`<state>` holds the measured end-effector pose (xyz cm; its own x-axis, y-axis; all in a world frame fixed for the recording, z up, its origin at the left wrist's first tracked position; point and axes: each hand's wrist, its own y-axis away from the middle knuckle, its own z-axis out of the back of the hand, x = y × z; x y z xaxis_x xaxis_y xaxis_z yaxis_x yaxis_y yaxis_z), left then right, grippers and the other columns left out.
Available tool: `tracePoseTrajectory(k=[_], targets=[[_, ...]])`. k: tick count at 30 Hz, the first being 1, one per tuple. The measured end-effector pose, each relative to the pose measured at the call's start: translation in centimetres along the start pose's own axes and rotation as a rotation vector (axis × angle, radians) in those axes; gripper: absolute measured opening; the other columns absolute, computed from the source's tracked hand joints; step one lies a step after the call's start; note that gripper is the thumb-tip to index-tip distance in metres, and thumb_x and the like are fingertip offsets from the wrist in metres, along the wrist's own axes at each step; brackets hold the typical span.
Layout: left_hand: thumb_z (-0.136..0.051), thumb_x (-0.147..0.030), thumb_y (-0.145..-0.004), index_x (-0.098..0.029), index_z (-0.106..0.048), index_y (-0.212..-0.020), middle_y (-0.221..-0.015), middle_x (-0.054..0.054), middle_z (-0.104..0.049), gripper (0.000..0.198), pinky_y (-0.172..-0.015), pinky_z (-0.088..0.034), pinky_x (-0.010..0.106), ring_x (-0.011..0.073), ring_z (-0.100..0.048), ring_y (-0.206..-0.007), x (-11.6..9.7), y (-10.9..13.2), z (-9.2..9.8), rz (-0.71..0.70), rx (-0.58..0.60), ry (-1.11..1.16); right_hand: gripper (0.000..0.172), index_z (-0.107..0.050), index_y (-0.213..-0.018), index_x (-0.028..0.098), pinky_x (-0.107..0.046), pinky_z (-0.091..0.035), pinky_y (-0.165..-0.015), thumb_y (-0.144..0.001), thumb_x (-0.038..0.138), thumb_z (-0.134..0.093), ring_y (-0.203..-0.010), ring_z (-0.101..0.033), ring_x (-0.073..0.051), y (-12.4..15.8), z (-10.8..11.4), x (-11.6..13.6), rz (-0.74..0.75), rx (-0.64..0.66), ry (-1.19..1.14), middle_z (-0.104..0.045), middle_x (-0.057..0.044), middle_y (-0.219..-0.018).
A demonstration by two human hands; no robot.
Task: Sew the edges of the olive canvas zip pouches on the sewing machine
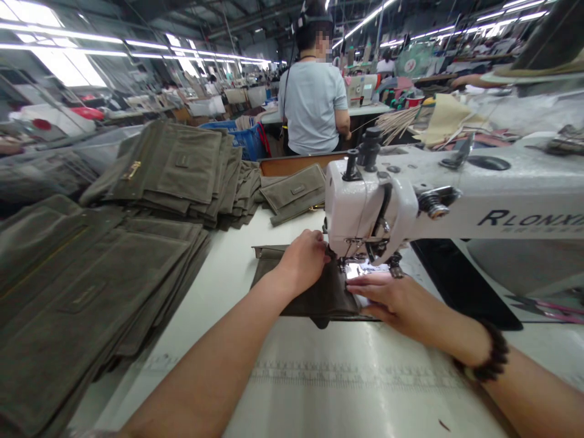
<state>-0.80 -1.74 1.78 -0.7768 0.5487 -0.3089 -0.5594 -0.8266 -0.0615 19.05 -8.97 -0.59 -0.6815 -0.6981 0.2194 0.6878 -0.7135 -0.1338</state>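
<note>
A dark olive fabric piece [314,298] lies on the white table under the head of a white sewing machine [374,207]. My left hand [305,258] is on its upper part, left of the needle area, with curled fingers pressed together on the fabric. On the right, my right hand [392,298] lies with its fingers stretched out and the tips at the fabric's right edge, just below the lit presser foot. A dark bead bracelet is on my right wrist. The needle itself is too small to make out.
Stacks of olive fabric pieces [82,298] cover the left side, with another pile [182,164] behind. A smaller olive piece [296,190] lies beyond my left hand. Pink-handled scissors [547,309] are at the right. A person [312,103] stands behind the table, near a blue crate [246,140].
</note>
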Motion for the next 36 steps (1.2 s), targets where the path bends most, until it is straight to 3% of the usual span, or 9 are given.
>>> tracePoseTrajectory(k=[2, 4, 9, 16, 18, 21, 25, 30, 36], targets=[[-0.059, -0.025, -0.077, -0.012, -0.063, -0.092, -0.101, 0.011, -0.062, 0.02, -0.089, -0.042, 0.035, 0.0265, -0.053, -0.102, -1.0, 1.4, 1.3, -0.074, 0.135, -0.076, 0.04, -0.059, -0.106, 0.024, -0.032, -0.048, -0.074, -0.068, 0.033, -0.068, -0.094, -0.056, -0.02, 1.2, 1.5, -1.6, 0.027, 0.003, -0.128, -0.055, -0.007, -0.113], [-0.062, -0.033, -0.075, -0.012, -0.064, -0.09, -0.099, 0.011, -0.063, 0.026, -0.088, -0.043, 0.034, 0.026, -0.055, -0.1, -2.1, 2.7, 1.9, -0.181, 0.251, -0.135, 0.037, -0.06, -0.101, 0.023, -0.032, -0.046, -0.072, -0.067, 0.035, -0.069, -0.095, -0.053, -0.021, 2.3, 2.5, -3.1, 0.028, -0.026, -0.154, -0.053, -0.009, -0.11], [-0.064, -0.029, -0.074, -0.012, -0.063, -0.096, -0.103, 0.01, -0.062, 0.028, -0.083, -0.046, 0.033, 0.0245, -0.055, -0.097, -2.9, 4.6, 0.7, -0.298, 0.249, -0.086, 0.009, -0.059, -0.075, 0.02, -0.026, -0.039, -0.062, -0.073, 0.028, -0.063, -0.076, -0.049, -0.016, 1.9, 2.3, -3.0, -0.012, -0.021, -0.069, -0.051, -0.004, -0.081], [-0.054, -0.019, -0.081, -0.018, -0.066, -0.097, -0.098, 0.003, -0.066, 0.02, -0.083, -0.045, 0.024, 0.0146, -0.06, -0.091, 0.1, 4.5, -0.5, -0.219, 0.16, 0.467, 0.012, -0.057, -0.069, 0.015, -0.031, -0.031, -0.062, -0.077, 0.024, -0.056, -0.067, -0.045, -0.019, -1.4, -0.6, 0.5, -0.302, -0.214, 0.34, -0.054, -0.006, -0.067], [-0.054, -0.018, -0.079, -0.018, -0.067, -0.093, -0.096, 0.002, -0.067, 0.019, -0.081, -0.046, 0.023, 0.0139, -0.061, -0.089, 0.6, 4.3, -0.6, -0.143, 0.156, 0.612, 0.015, -0.058, -0.071, 0.015, -0.032, -0.031, -0.063, -0.081, 0.024, -0.052, -0.067, -0.045, -0.019, -1.4, -0.9, 0.5, -0.254, -0.218, 0.366, -0.056, -0.007, -0.07], [-0.051, -0.019, -0.08, -0.016, -0.067, -0.092, -0.093, 0.003, -0.068, 0.02, -0.078, -0.047, 0.026, 0.0161, -0.062, -0.086, 0.8, 4.2, -0.6, -0.007, 0.17, 0.713, 0.02, -0.06, -0.084, 0.014, -0.033, -0.032, -0.07, -0.086, 0.028, -0.046, -0.074, -0.047, -0.019, -0.5, -0.8, 0.3, -0.034, -0.287, 0.31, -0.058, -0.007, -0.078], [-0.046, -0.019, -0.082, -0.013, -0.066, -0.087, -0.083, 0.003, -0.068, 0.021, -0.07, -0.048, 0.026, 0.0164, -0.062, -0.078, 0.1, 4.6, -0.7, 0.039, 0.055, 0.605, 0.017, -0.058, -0.092, 0.011, -0.032, -0.031, -0.069, -0.087, 0.022, -0.045, -0.072, -0.045, -0.016, 0.2, -0.6, 1.2, 0.194, -0.349, 0.224, -0.055, -0.004, -0.072], [-0.046, -0.013, -0.079, -0.013, -0.062, -0.091, -0.092, 0.006, -0.065, 0.021, -0.077, -0.048, 0.027, 0.0165, -0.059, -0.084, -1.0, 5.4, -2.1, -0.283, -0.192, 0.256, 0.015, -0.057, -0.073, 0.01, -0.031, -0.022, -0.056, -0.083, 0.008, -0.046, -0.058, -0.036, -0.013, -0.1, -1.0, 2.5, 0.319, -0.362, 0.254, -0.049, 0.0, -0.06], [-0.045, -0.015, -0.083, -0.013, -0.061, -0.079, -0.079, 0.004, -0.064, 0.017, -0.073, -0.048, 0.027, 0.0154, -0.057, -0.077, -1.6, 5.8, -3.7, -0.484, -0.288, 0.089, 0.027, -0.051, -0.061, 0.014, -0.031, -0.02, -0.056, -0.087, 0.012, -0.042, -0.058, -0.037, -0.013, -0.1, -2.0, 2.3, 0.274, -0.331, 0.21, -0.048, 0.0, -0.058]])
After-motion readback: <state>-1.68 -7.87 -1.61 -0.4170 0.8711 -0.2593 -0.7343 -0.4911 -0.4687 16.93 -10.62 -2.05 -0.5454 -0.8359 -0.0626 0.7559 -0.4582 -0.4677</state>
